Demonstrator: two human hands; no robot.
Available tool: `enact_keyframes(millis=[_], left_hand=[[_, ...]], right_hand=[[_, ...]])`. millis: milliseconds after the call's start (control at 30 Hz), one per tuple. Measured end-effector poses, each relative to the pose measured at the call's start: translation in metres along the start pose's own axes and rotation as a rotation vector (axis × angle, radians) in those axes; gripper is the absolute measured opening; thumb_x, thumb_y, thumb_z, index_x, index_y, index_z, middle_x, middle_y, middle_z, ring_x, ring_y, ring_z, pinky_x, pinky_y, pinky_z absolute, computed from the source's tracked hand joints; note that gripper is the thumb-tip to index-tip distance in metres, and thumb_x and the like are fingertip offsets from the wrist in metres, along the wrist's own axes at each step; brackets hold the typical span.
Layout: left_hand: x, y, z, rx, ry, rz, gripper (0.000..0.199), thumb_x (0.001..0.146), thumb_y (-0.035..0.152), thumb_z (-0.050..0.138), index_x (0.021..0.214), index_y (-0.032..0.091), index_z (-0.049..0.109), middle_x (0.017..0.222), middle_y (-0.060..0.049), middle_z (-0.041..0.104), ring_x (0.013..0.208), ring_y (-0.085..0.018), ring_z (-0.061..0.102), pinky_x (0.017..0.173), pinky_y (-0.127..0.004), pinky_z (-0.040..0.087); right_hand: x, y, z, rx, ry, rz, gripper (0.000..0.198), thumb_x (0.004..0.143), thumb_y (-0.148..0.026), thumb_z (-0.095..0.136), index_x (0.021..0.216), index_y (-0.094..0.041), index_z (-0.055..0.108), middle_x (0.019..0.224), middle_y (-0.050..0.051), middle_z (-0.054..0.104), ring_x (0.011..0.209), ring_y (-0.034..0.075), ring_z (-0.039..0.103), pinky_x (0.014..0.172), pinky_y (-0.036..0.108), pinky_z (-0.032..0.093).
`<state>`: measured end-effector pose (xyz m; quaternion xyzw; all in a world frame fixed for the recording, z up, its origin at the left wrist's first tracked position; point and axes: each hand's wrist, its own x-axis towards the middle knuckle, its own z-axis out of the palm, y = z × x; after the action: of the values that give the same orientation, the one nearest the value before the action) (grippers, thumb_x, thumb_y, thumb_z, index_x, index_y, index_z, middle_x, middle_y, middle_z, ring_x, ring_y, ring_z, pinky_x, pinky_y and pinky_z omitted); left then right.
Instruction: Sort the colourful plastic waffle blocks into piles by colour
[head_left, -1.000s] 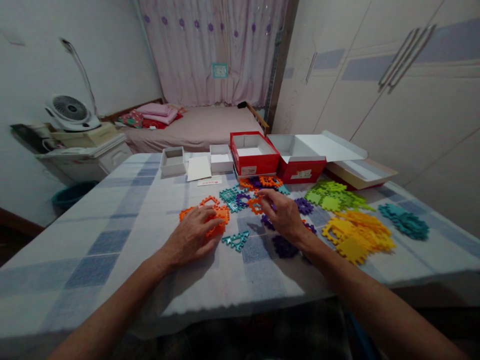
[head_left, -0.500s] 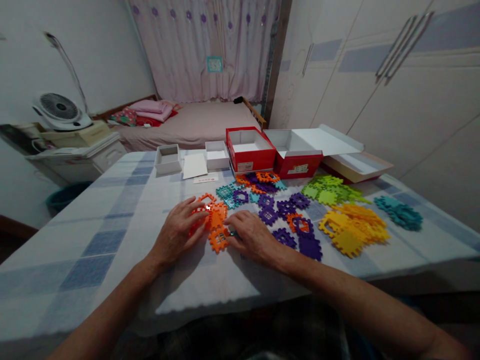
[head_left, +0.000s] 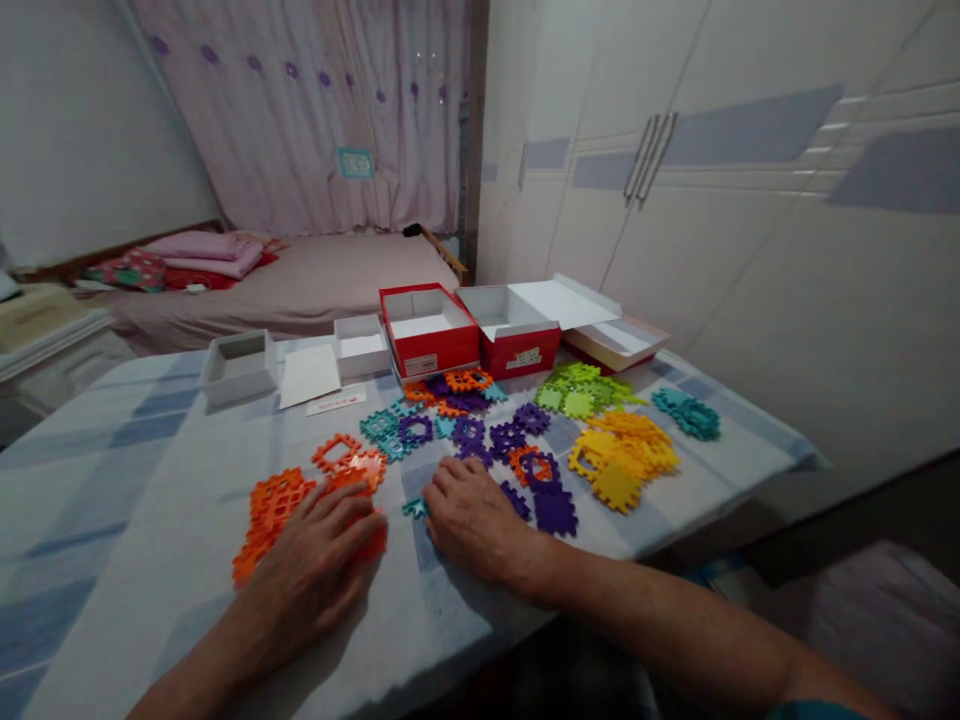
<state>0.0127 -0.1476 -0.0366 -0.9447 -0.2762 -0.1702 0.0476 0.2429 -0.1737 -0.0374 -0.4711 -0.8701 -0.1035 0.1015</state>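
Observation:
My left hand [head_left: 322, 550] lies over the orange interlocking tiles [head_left: 277, 505], its fingers stretched out and resting on some of them. Part of that orange pile is hidden beneath the hand. Another orange tile [head_left: 336, 452] with an open middle lies just beyond the fingertips. Curled low over the cloth, my right hand [head_left: 476, 520] has a teal toothed tile [head_left: 415, 508] sticking out at its thumb side; the fingers cover the rest of it. Purple tiles [head_left: 556, 512] are spread to the right of that hand.
Green tiles [head_left: 581, 390], yellow tiles [head_left: 626, 455] and dark teal tiles [head_left: 686, 414] form piles at the right. A mixed heap [head_left: 457, 392] lies before the red boxes [head_left: 435, 350]. Small white boxes [head_left: 240, 368] and a white card [head_left: 310, 375] stand at back left.
The camera view has turned to the right. My left hand has moved left with orange tiles, away from my right hand, and a wider gap separates them. More of the teal tile shows.

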Motion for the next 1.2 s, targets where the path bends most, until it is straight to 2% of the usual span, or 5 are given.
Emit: enact_keyframes(millis=[267, 500, 700, 867, 1200], left_hand=[[0.029, -0.012, -0.001, -0.017, 0.058, -0.010, 0.017, 0.086, 0.028, 0.051, 0.095, 0.022, 0.065, 0.103, -0.006, 0.066, 0.104, -0.024, 0.057, 0.094, -0.044, 0.044], [0.072, -0.047, 0.012, 0.012, 0.177, -0.216, 0.025, 0.087, 0.029, 0.049, 0.096, 0.014, 0.067, 0.102, -0.012, 0.066, 0.098, -0.027, 0.060, 0.091, -0.044, 0.048], [0.057, -0.062, 0.024, 0.117, 0.309, -0.190, 0.024, 0.088, 0.024, 0.048, 0.095, 0.012, 0.067, 0.100, -0.012, 0.068, 0.101, -0.028, 0.059, 0.091, -0.046, 0.048], [0.049, -0.064, 0.030, 0.078, 0.287, -0.196, 0.022, 0.087, 0.023, 0.048, 0.095, 0.014, 0.067, 0.101, -0.010, 0.068, 0.103, -0.027, 0.059, 0.092, -0.047, 0.048], [0.049, -0.064, 0.026, 0.002, 0.322, -0.260, 0.024, 0.088, 0.026, 0.046, 0.092, 0.016, 0.068, 0.101, -0.010, 0.067, 0.100, -0.024, 0.060, 0.091, -0.043, 0.050]], right_hand=[[-0.003, 0.022, -0.010, 0.108, 0.008, 0.066, 0.016, 0.086, -0.026, 0.055, 0.096, -0.014, 0.060, 0.104, 0.009, 0.060, 0.106, 0.024, 0.047, 0.088, 0.037, 0.038], [0.038, 0.094, -0.022, 0.188, 0.050, 0.464, 0.038, 0.088, -0.032, 0.051, 0.122, -0.015, 0.053, 0.122, 0.013, 0.056, 0.114, 0.023, 0.049, 0.094, 0.036, 0.038], [0.078, 0.128, -0.001, 0.170, -0.061, 0.538, 0.054, 0.088, -0.042, 0.049, 0.135, -0.016, 0.043, 0.133, 0.014, 0.051, 0.120, 0.028, 0.047, 0.093, 0.041, 0.039], [0.086, 0.130, 0.018, 0.067, -0.087, 0.565, 0.039, 0.091, -0.031, 0.042, 0.129, -0.023, 0.050, 0.125, 0.010, 0.057, 0.110, 0.026, 0.054, 0.088, 0.040, 0.040], [0.067, 0.148, 0.009, 0.147, 0.100, 0.590, 0.032, 0.092, -0.023, 0.041, 0.112, -0.020, 0.065, 0.108, 0.007, 0.066, 0.100, 0.018, 0.060, 0.089, 0.028, 0.042]])
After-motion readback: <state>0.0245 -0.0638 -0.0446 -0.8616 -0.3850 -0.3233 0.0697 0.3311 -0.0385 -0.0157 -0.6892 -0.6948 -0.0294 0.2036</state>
